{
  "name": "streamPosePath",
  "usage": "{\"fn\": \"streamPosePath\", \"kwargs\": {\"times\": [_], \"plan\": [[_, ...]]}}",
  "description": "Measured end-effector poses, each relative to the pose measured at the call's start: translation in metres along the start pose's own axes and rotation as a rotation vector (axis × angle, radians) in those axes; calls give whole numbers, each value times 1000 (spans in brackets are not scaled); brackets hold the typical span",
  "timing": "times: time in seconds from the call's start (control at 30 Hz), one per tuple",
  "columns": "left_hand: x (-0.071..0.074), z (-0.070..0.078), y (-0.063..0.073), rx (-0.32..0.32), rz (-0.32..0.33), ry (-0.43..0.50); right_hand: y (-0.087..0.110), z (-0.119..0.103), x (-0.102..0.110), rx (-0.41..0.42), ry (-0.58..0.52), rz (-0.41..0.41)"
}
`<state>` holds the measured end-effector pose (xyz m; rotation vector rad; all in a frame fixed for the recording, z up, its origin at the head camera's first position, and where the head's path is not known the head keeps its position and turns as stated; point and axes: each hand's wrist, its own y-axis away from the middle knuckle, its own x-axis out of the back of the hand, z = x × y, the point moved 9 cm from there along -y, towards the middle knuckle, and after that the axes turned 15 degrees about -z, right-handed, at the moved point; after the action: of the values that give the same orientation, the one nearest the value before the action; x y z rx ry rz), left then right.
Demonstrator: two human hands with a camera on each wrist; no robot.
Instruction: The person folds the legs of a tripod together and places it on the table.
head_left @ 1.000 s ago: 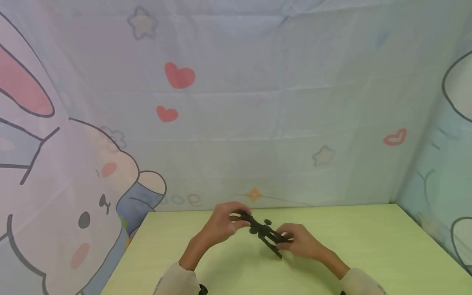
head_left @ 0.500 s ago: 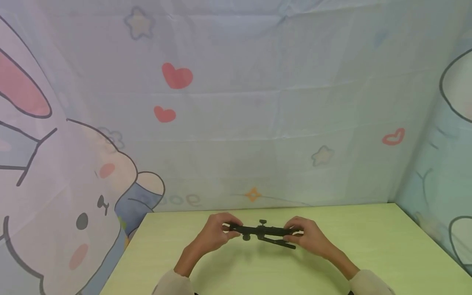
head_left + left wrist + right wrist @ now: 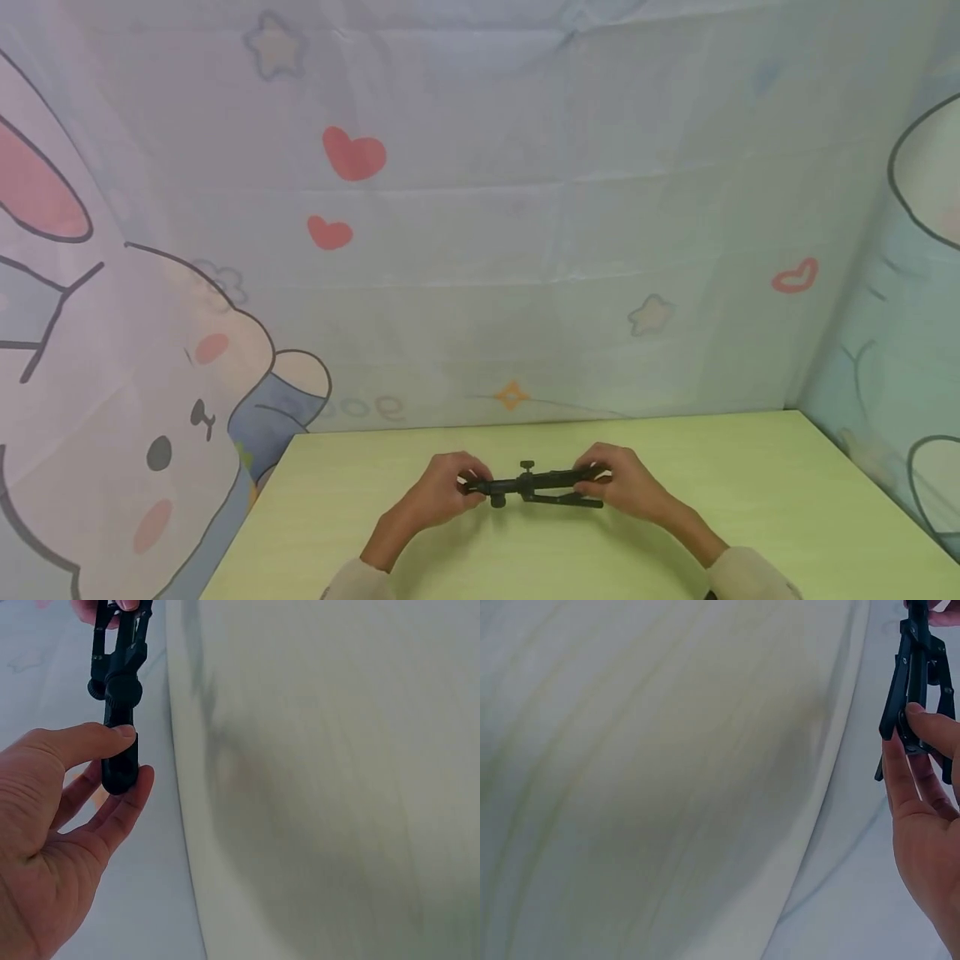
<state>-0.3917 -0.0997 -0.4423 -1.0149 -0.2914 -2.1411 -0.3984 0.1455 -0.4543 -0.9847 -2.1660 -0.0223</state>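
Observation:
A small black tripod (image 3: 525, 482) is held nearly level above the table, its legs pointing right and partly spread. My left hand (image 3: 447, 489) pinches its narrow end; in the left wrist view the thumb lies on one side of that rounded end (image 3: 120, 761) and the fingers on the other. At the leg end, my right hand (image 3: 624, 485) grips between thumb and fingers, as the right wrist view shows on the legs (image 3: 915, 682). One knob sticks up from the tripod's middle and another hangs below, nearer my left hand. My fingers hide parts of both ends.
The pale yellow-green table (image 3: 525, 558) spreads beneath both hands, with their shadows on it. A printed cloth backdrop (image 3: 480, 250) with hearts and stars hangs behind its far edge. Cloth also closes in the left and right sides.
The tripod has swung from a slant, left end high, to nearly level. My right hand has moved right and slightly up, and my left hand has come down. The legs appear closer together.

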Motion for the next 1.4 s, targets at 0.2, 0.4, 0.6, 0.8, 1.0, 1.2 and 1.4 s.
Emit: {"fn": "streamPosePath", "kwargs": {"times": [0.2,0.4,0.6,0.8,1.0,1.2,1.4], "plan": [[-7,-3,-1,-4,-26,-74,-3,7,-8,-8,78,-31],[-12,-8,-3,16,-57,-87,-6,9,-12,6,94,-50],[-17,-12,-5,34,-79,-137,-7,12,-16,-20,117,-64],[-22,-13,-5,31,-85,-167,-6,16,-18,-45,130,-75],[-24,-16,-5,43,-86,-174,-7,16,-18,-53,152,-78],[-25,-18,-5,41,-80,-179,-6,16,-17,-60,165,-82],[-25,-20,-3,50,-81,-188,-5,14,-16,-47,175,-80]]}}
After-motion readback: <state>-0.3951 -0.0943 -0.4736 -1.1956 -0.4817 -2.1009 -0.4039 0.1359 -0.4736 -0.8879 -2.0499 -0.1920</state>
